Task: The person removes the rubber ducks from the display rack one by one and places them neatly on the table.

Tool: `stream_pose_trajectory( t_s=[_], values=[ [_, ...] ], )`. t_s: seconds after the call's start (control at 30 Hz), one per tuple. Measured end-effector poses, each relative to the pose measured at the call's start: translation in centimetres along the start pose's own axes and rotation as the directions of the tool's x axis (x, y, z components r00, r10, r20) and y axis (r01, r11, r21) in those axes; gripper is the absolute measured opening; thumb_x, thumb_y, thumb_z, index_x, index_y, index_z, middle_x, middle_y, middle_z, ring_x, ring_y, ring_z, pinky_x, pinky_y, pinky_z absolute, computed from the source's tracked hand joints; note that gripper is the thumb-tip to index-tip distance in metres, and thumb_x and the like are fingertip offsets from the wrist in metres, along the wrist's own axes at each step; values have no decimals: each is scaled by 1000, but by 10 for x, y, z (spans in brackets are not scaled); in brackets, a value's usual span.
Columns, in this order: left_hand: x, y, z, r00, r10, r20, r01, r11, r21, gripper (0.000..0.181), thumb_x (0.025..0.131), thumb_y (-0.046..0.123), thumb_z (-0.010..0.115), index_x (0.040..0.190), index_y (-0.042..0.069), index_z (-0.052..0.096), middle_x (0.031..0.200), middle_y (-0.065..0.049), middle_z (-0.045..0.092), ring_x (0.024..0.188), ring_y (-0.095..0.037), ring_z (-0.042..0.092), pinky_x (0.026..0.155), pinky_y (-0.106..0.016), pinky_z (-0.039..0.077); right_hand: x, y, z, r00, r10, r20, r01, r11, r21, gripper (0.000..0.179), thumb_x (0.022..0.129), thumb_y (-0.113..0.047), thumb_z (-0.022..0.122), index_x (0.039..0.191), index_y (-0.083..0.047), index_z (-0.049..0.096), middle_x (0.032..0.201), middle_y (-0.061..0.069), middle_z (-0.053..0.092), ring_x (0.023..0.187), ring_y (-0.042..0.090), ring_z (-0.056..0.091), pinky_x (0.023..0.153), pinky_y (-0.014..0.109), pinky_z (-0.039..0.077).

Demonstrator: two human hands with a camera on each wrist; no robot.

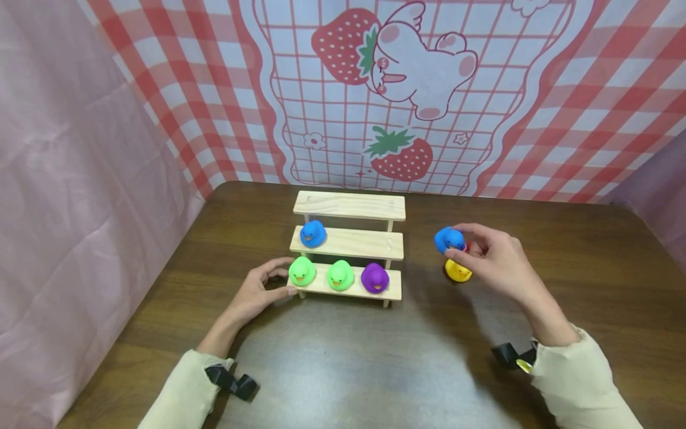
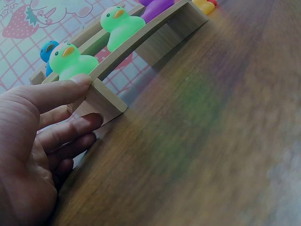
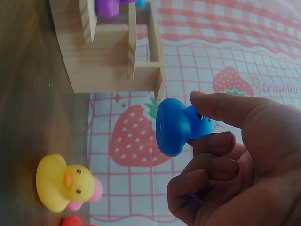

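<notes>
A three-step wooden display shelf (image 1: 356, 243) stands on the table. Its lowest step carries two green rubber ducks, one at the left end (image 1: 302, 271) and one in the middle (image 1: 340, 276), plus a purple duck (image 1: 375, 278) at the right. Another blue duck (image 1: 313, 233) sits at the left of the middle step. My left hand (image 1: 258, 293) holds the shelf's lower left end, thumb on the front edge. To the right, my right hand (image 1: 498, 259) pinches a blue rubber duck (image 3: 173, 127) by its head, tilted sideways, above a yellow duck (image 1: 458, 271).
Partly hidden behind the yellow duck is something pink (image 3: 96, 189); a red thing (image 3: 73, 221) shows at the right wrist view's lower edge. A checked strawberry-print cloth (image 1: 214, 89) hangs behind the table (image 1: 332, 369), and a pink curtain (image 1: 80, 179) hangs at left.
</notes>
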State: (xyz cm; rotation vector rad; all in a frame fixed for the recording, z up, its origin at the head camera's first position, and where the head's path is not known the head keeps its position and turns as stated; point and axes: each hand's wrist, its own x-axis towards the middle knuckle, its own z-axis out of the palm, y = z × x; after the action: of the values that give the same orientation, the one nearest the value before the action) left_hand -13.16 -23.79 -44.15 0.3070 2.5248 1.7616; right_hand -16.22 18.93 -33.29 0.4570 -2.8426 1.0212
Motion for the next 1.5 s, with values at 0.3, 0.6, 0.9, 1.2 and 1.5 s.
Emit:
stream_pose_trajectory(
  t_s=[0.3,0.6,0.9,1.2,1.5],
  values=[
    [0,-1,0,1000,-8,0,8,1000,5,59,81,9,79,136,6,58,106,-17,74,105,-13,61,102,-40,40,-6,12,-9,999,26,-19,-27,1000,-15,46,90,-30,74,128,-6,63,65,2,51,54,12,44,47,28,35],
    [1,-2,0,1000,-14,0,14,1000,7,59,81,9,79,136,6,58,106,-17,74,106,-17,61,103,-42,39,-11,25,-18,997,67,-23,-68,997,-29,49,91,-35,73,130,-7,61,67,4,51,55,14,44,45,28,34],
    [1,-2,0,1000,-6,2,6,1000,3,59,81,9,79,136,6,58,106,-17,74,104,-13,62,102,-39,40,-16,42,-24,997,79,-8,-80,996,-41,50,92,-33,72,130,-3,60,67,3,50,56,14,44,47,27,35],
    [1,-1,0,1000,-2,4,2,1000,3,59,81,9,79,136,6,58,107,-17,74,105,-13,62,103,-42,40,-21,58,-27,995,102,-8,-103,992,-69,51,92,-33,72,129,-1,60,67,2,50,57,12,43,49,27,34],
    [0,-1,0,1000,-7,-2,7,1000,11,59,81,9,79,136,7,58,106,-17,74,107,-16,61,104,-43,39,-26,70,-29,991,132,31,-129,988,-82,55,93,-34,70,132,2,57,68,3,51,57,13,44,49,28,35]
  ],
)
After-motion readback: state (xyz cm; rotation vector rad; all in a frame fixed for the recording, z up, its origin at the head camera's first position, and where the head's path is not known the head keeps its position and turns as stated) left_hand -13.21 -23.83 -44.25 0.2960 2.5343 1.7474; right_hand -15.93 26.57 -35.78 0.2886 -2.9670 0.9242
